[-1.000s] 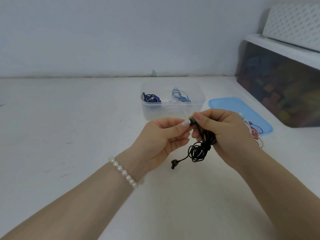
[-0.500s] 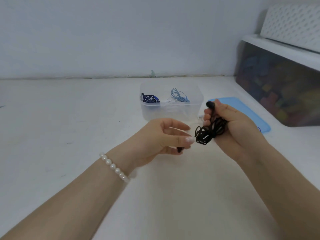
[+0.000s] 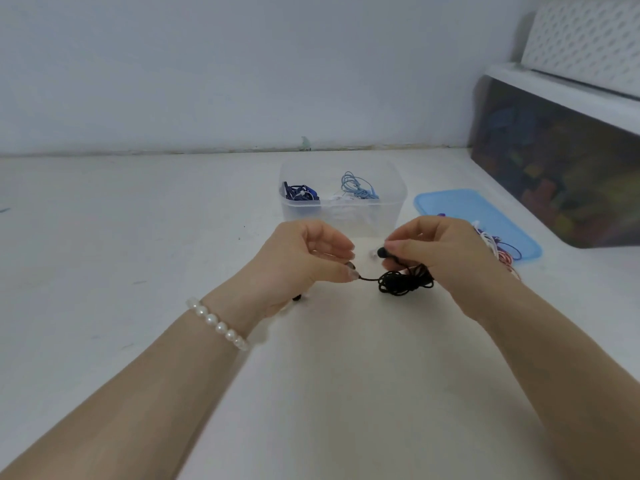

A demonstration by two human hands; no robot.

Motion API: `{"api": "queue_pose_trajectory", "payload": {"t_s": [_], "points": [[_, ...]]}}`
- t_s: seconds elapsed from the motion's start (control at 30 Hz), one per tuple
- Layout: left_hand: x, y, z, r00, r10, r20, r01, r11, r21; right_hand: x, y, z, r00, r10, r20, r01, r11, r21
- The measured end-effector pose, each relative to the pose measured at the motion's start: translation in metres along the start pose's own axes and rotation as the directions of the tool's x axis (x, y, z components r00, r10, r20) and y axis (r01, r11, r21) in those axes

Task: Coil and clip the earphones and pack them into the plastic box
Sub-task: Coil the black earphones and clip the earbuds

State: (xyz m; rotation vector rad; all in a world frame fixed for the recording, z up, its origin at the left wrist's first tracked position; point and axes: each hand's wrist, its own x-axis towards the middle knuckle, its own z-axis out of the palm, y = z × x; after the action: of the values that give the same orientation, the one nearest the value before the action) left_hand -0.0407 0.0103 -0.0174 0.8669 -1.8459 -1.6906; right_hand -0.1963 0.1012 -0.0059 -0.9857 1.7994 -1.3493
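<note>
The work surface was a plain white tabletop (image 3: pixel 104 271) set against a pale wall. At 12 o'clock from my hands stood the clear plastic box (image 3: pixel 343 202), lid off, already holding a dark blue coiled set (image 3: pixel 300 192) and a light blue coiled set (image 3: pixel 358 187). Its blue lid (image 3: pixel 464 206) lay flat at 2 o'clock, with a heap of red and white cables (image 3: pixel 498 251) on its near edge, partly hidden behind my right hand. A dark storage bin (image 3: pixel 554 168) sat further off at 2 o'clock.

My right hand (image 3: pixel 446 254) gripped the black earphones (image 3: pixel 405 280) as a loose bundle, with one earbud (image 3: pixel 382 252) pinched at the fingertips. My left hand (image 3: pixel 304 261) pinched the free tail of the cord, which ran taut from the bundle at 3 o'clock. A small dark end showed below my left palm; I could not tell what it was.

Assessment: the coiling step was in hand and unfinished. The next move called for winding the tail round the bundle without slackening the coil, then clipping. No clip was clearly visible.
</note>
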Motion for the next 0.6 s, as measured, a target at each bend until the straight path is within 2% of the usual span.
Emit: {"api": "queue_pose_trajectory", "payload": {"t_s": [0.13,0.37,0.5,0.6], "points": [[0.0,0.0,0.003,1.0,-0.006,0.0,0.006,1.0,0.017,0.001,0.005,0.0,0.996,-0.082,-0.024,0.069,0.938,-0.339],[-0.002,0.0,0.008,1.0,-0.005,-0.017,0.004,0.999,-0.038,-0.002,0.005,0.0,0.982,-0.182,0.054,0.177,0.771,-0.611],[-0.002,0.0,0.006,0.999,0.008,-0.037,-0.011,0.997,-0.079,-0.004,0.001,-0.002,0.905,-0.416,0.087,0.391,0.734,-0.555],[-0.001,0.001,0.005,0.999,-0.013,-0.036,0.007,0.986,-0.168,-0.01,-0.001,0.001,0.878,-0.437,0.196,0.477,0.767,-0.428]]}}
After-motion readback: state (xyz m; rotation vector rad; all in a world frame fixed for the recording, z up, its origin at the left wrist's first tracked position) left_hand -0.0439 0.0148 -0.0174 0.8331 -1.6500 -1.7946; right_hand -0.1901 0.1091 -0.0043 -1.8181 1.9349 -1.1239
